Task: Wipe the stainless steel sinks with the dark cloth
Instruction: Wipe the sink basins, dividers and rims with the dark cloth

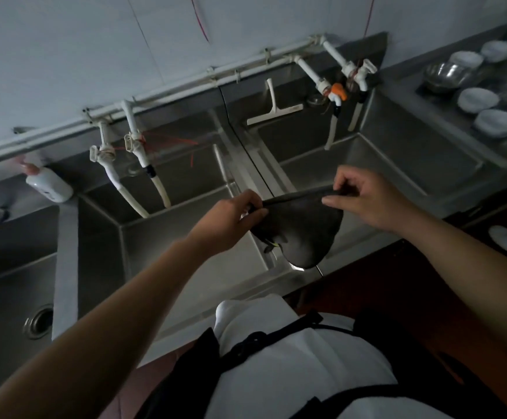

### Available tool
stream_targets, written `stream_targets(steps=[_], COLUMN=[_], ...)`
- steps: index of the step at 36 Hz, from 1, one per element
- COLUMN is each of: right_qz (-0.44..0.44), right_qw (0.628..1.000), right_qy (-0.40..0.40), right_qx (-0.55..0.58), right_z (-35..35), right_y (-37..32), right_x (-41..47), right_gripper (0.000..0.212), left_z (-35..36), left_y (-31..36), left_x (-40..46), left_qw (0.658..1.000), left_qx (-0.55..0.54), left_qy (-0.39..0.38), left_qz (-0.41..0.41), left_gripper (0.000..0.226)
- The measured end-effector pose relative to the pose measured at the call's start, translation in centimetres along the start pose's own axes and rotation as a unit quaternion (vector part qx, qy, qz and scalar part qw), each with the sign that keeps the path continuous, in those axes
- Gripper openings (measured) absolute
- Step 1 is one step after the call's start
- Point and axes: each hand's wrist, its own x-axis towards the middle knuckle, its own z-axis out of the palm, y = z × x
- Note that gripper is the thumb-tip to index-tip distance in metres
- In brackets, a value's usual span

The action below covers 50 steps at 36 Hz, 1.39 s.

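Dark cloth [300, 231] hangs stretched between both hands above the divider between two stainless steel sinks [204, 237]. Left hand [231, 219] pinches one corner; right hand [367, 198] pinches the other.

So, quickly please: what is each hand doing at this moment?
Left hand: pinches the left end of the dark cloth.
Right hand: pinches the cloth's right end, so it hangs between them.

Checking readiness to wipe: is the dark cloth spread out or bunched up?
Partly spread: the left hand and right hand pinch the dark cloth along its top edge; the rest sags.
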Motion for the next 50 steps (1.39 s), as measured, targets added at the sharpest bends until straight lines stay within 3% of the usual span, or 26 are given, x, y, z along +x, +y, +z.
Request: stream_targets(steps=[5,8,11,15,19,23,25,28,31,36,38,42,46,48,50], right_qz=[-0.015,-0.046,-0.073,-0.106,-0.1,0.068,0.094,0.065,0.048,0.092,0.118,0.213,0.054,0.039,0.078], right_qw=[0.997,0.992,0.991,0.979,0.977,0.971,0.968,0.982,0.991,0.995,0.99,0.952,0.972,0.956,0.915], right_qy=[0.037,0.077,0.103,0.138,0.075,-0.115,-0.141,-0.098,-0.067,-0.015,-0.01,-0.082,-0.031,-0.095,-0.184], right_qx=[-0.061,-0.088,-0.039,-0.103,-0.17,-0.198,-0.184,-0.148,-0.104,-0.036,-0.07,-0.202,-0.229,-0.276,-0.351], right_z=[-0.4,-0.7,-1.5,-1.2,1.9,5.9,7.4,8.0,7.5,6.4,6.4,7.5,9.8,11.2,12.0], right_y=[0.5,0.2,-1.1,0.0,4.7,10.5,12.3,12.9,12.6,11.8,12.4,13.6,12.0,12.3,13.9], right_x=[1.6,2.4,2.4,1.1,-2.5,-7.1,-8.9,-9.9,-9.7,-5.8,-3.4,-0.9,-2.7,-5.0,-7.4], right_gripper=[0.025,0.022,0.049,0.03,0.025,0.023,0.023,0.017,0.014,0.017,0.018,0.038,0.045,0.058,0.075], left_z=[-1.5,-2.6,-3.5,-2.2,4.1,11.7,13.8,14.5,14.4,12.7,12.4,13.4,16.6,19.3,21.6], left_y=[0.7,1.6,2.1,1.3,-0.7,-2.3,-2.3,-1.5,-1.6,-2.1,-2.1,-1.9,-0.6,-1.5,-3.1], left_x=[2.2,3.7,4.3,3.7,1.1,-2.3,-3.7,-5.0,-5.1,-1.3,0.7,2.6,1.0,-0.8,-2.7], left_qw=[0.993,0.985,0.97,0.931,0.945,0.968,0.977,0.994,0.997,0.975,0.962,0.963,0.987,0.979,0.97], left_qx=[0.11,0.165,0.156,0.199,0.232,0.232,0.173,0.056,-0.006,-0.113,-0.133,-0.037,0.127,0.159,0.186], left_qy=[-0.04,0.056,0.173,0.24,0.151,-0.076,-0.123,-0.09,-0.052,-0.009,0.011,0.009,-0.043,-0.094,-0.114], left_qz=[-0.015,0.02,0.075,0.19,0.171,0.063,0.023,0.006,-0.063,-0.191,-0.237,-0.266,-0.092,-0.08,-0.11], left_gripper=[0.013,0.022,0.036,0.027,0.022,0.029,0.028,0.039,0.027,0.026,0.026,0.046,0.067,0.079,0.086])
